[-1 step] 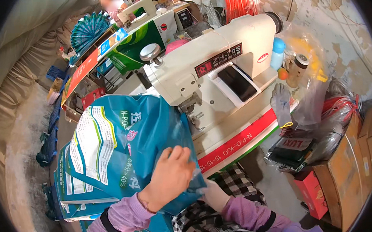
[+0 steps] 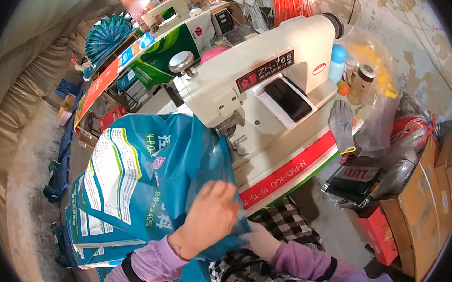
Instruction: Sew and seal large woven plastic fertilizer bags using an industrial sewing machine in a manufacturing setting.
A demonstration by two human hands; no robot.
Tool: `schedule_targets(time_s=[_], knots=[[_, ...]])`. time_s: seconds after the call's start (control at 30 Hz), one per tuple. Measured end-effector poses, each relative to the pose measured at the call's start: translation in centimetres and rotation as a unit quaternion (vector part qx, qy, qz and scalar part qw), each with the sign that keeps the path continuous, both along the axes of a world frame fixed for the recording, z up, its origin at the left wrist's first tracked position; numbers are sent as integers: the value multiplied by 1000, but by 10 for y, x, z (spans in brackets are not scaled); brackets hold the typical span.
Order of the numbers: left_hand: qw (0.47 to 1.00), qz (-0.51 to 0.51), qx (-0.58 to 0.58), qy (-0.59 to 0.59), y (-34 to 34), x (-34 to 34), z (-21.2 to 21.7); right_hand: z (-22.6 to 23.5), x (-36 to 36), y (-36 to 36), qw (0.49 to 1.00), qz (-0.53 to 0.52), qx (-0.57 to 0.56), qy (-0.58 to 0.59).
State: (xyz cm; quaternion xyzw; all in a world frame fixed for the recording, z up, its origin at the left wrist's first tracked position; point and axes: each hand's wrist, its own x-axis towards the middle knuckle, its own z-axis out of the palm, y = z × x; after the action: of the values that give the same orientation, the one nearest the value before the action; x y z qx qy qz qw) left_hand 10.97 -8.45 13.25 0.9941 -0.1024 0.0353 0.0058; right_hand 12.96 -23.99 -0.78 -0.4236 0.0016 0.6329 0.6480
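Observation:
A teal printed plastic bag drapes over the left end of the sewing machine's bed, its edge beside the needle area. Thin see-through film shows along its right side. Closed over the bag's near right part is my left hand, fingers curled with the material bunched under them. My right hand is lower, at the bag's edge above my lap; its fingertips are partly hidden by the bag, and it appears to pinch that edge. The white sewing machine stands just beyond both hands.
More teal bags are stacked at the left. A phone lies in a white holder on the machine. To the right are a grey glove, a jar, a blue bottle and cardboard boxes. A person sits far back.
My left hand has shifted slightly down and to the right over the bag, uncovering more of the film. My right hand stays nearly in place.

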Motion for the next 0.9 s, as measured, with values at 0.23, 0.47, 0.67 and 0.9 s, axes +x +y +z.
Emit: schedule_targets(time_s=[0.23, 0.47, 0.67, 0.9], knots=[[934, 57, -163, 313, -31, -72, -37, 15, 14, -55, 937, 96, 7, -336], [846, 105, -462, 244, -43, -66, -29, 15, 66, 13, 833, 57, -94, -542], [762, -22, -573, 302, -29, -54, -26, 25, 82, 64, 779, 141, -182, -583], [880, -90, -447, 132, 10, 11, -38, 13, 74, 60, 707, 224, -230, -630]])
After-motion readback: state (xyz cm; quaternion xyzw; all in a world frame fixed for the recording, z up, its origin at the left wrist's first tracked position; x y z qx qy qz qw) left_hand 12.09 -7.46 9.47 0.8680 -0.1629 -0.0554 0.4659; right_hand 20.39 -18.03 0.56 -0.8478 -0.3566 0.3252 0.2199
